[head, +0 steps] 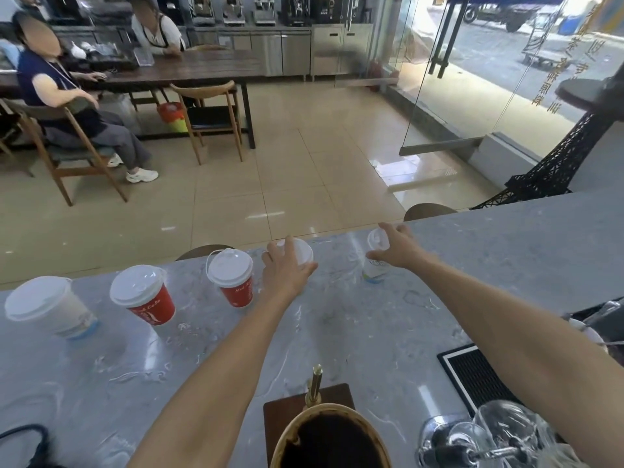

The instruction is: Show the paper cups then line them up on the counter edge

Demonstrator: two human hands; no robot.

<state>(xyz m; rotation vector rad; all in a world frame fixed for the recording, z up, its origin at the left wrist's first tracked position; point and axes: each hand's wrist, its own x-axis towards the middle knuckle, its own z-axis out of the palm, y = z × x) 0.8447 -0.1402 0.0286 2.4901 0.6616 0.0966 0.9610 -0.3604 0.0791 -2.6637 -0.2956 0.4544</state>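
Note:
Several lidded paper cups stand in a row along the far edge of the grey marble counter [337, 332]. From the left: a white cup [50, 307], a red cup [143, 298], and a smaller red cup [233, 276]. My left hand [287, 270] is wrapped around a white-lidded cup [302, 251] beside them. My right hand [398, 246] grips a small white cup [376, 258] with a pale blue base, set further right and apart from the others. Both of these cups rest on the counter.
Close to me stand a brown bowl [331, 437] on a wooden board with a brass post, glassware [499, 434] and a black drip mat [479, 376] at right. A black tower model [553, 170] stands at the counter's far right. Two people sit at a table beyond.

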